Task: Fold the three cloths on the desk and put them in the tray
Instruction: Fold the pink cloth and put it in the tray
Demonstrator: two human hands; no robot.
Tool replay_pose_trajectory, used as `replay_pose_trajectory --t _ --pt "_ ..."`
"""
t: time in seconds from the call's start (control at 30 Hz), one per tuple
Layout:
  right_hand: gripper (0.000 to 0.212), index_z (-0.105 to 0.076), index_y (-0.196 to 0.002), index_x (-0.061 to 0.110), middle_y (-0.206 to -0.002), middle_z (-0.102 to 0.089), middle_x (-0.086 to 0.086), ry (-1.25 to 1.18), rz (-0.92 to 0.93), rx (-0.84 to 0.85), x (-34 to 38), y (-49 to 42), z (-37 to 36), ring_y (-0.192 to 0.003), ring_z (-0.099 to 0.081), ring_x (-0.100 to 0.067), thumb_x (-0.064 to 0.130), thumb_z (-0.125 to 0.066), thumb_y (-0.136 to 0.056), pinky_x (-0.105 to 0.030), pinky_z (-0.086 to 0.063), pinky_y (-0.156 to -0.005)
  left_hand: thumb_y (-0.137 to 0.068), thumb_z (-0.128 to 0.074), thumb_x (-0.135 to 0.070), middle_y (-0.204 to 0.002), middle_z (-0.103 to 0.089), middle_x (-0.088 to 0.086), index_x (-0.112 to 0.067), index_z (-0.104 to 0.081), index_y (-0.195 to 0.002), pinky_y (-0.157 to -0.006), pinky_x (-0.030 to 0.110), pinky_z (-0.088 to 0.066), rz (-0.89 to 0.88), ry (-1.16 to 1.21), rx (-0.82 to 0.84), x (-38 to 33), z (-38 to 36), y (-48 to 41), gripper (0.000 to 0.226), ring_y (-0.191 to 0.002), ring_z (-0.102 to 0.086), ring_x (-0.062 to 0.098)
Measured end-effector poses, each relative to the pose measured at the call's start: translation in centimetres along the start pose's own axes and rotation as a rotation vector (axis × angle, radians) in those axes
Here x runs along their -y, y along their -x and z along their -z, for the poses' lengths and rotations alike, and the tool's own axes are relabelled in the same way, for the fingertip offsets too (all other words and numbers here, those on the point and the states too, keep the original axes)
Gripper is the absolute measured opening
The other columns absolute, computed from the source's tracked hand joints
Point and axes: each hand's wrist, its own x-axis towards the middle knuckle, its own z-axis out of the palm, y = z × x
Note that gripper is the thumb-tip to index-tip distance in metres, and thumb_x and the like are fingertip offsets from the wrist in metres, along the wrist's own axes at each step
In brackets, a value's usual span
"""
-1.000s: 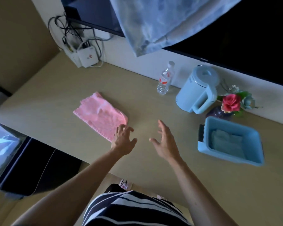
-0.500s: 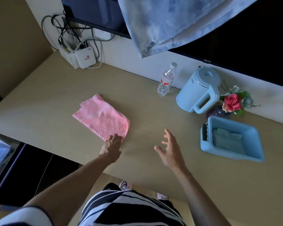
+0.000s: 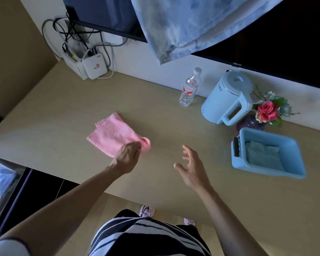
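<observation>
head view, left hand (image 3: pixel 127 157) now pinching pink cloth (image 3: pixel 112 134) corner, right hand (image 3: pixel 191 168) still spread, empty

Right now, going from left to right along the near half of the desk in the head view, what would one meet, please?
In order: pink cloth → right hand → blue tray. The left hand overlaps the cloth, so it is left out.

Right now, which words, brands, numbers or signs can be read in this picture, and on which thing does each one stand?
"Hisense", faint: bottom edge of the television.
Red logo, words under it too small to read: white router box.
Red label, print blurred: water bottle.
Small print, unreadable: blue kettle.
</observation>
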Motion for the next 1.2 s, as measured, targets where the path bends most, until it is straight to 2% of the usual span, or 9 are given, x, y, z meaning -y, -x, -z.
replay_pose_trajectory --t 0.23,0.33,0.4,0.47,0.63,0.8,0.87,0.97,1.2 --pt "0.074 -0.044 -0.146 0.02 -0.146 -0.046 0.007 -0.072 0.298 0.112 6.4 -3.3 1.5 -0.134 -0.041 0.0 0.016 -0.079 -0.08 -0.002 -0.023 -0.107 -0.082 -0.046 -0.009 -0.072 -0.064 -0.005 -0.012 -0.065 -0.08 -0.065 0.019 -0.043 -0.15 0.229 0.21 -8.7 9.0 -4.9 0.019 -0.068 -0.056 0.009" --pt "0.057 -0.057 -0.129 0.023 -0.13 -0.062 0.01 -0.23 0.273 0.229 9.1 -4.2 2.6 -0.124 -0.054 -0.002 0.016 -0.081 -0.078 -0.018 -0.038 -0.107 -0.087 -0.056 -0.015 -0.077 -0.069 -0.003 -0.015 -0.068 -0.083 -0.066 0.023 -0.047 -0.171 0.257 0.247 -11.7 11.2 -5.8 0.012 -0.072 -0.063 0.013" --pt "0.031 -0.063 -0.104 0.012 -0.099 -0.071 0.004 -0.379 0.227 0.304 9.9 -4.6 3.3 -0.095 -0.065 -0.012 0.013 -0.079 -0.077 -0.033 -0.049 -0.088 -0.09 -0.061 -0.02 -0.081 -0.072 -0.006 -0.019 -0.069 -0.086 -0.067 0.021 -0.048 -0.179 0.244 0.205 -12.9 11.8 -6.0 0.009 -0.076 -0.064 0.009" --pt "0.025 -0.059 -0.091 0.003 -0.081 -0.063 -0.004 -0.491 0.171 0.352 9.8 -4.5 3.9 -0.078 -0.057 -0.017 0.011 -0.078 -0.077 -0.035 -0.044 -0.071 -0.091 -0.062 -0.021 -0.083 -0.072 -0.008 -0.021 -0.069 -0.087 -0.068 0.019 -0.047 -0.185 0.236 0.162 -13.7 12.3 -6.2 0.008 -0.078 -0.064 0.008" --pt "0.019 -0.059 -0.078 0.018 -0.07 -0.052 0.004 -0.466 0.101 0.448 7.7 -3.5 5.9 -0.065 -0.047 -0.01 0.006 -0.074 -0.079 -0.021 -0.037 -0.058 -0.09 -0.064 -0.022 -0.085 -0.072 -0.007 -0.021 -0.07 -0.087 -0.072 0.022 -0.047 -0.168 0.256 0.143 -14.2 13.0 -6.8 0.007 -0.081 -0.065 0.009" --pt "0.005 -0.071 -0.082 0.022 -0.078 -0.065 0.003 -0.232 0.048 0.549 5.0 -2.7 8.1 -0.074 -0.056 -0.012 0.018 -0.072 -0.084 -0.031 -0.041 -0.072 -0.089 -0.062 -0.022 -0.079 -0.069 -0.019 -0.023 -0.068 -0.086 -0.066 0.007 -0.041 -0.18 0.309 0.168 -14.0 14.3 -7.4 0.008 -0.073 -0.058 -0.006" --pt "0.009 -0.07 -0.082 0.022 -0.08 -0.065 0.005 -0.166 0.054 0.488 4.7 -2.6 8.6 -0.077 -0.055 -0.011 0.031 -0.07 -0.081 -0.032 -0.04 -0.075 -0.089 -0.061 -0.022 -0.078 -0.067 -0.022 -0.02 -0.069 -0.087 -0.066 0.005 -0.04 -0.181 0.319 0.188 -14.0 14.7 -7.6 0.008 -0.072 -0.057 -0.008" --pt "0.018 -0.062 -0.087 0.009 -0.082 -0.057 0.003 -0.259 0.111 0.38 5.1 -2.9 8.7 -0.082 -0.05 -0.011 0.026 -0.061 -0.088 -0.031 -0.037 -0.079 -0.089 -0.061 -0.024 -0.078 -0.067 -0.022 -0.019 -0.069 -0.087 -0.068 0.008 -0.042 -0.202 0.317 0.2 -14.4 15.2 -7.8 0.009 -0.073 -0.057 -0.006" --pt "0.017 -0.042 -0.069 0.007 -0.056 -0.038 -0.005 -0.464 0.057 0.107 7.3 -3.5 6.9 -0.052 -0.04 -0.014 0.017 -0.042 -0.083 -0.027 -0.03 -0.051 -0.089 -0.066 -0.019 -0.076 -0.067 -0.01 -0.024 -0.069 -0.083 -0.062 0.01 -0.04 -0.215 0.25 0.1 -15.1 16.2 -8.7 0.008 -0.067 -0.053 -0.004"
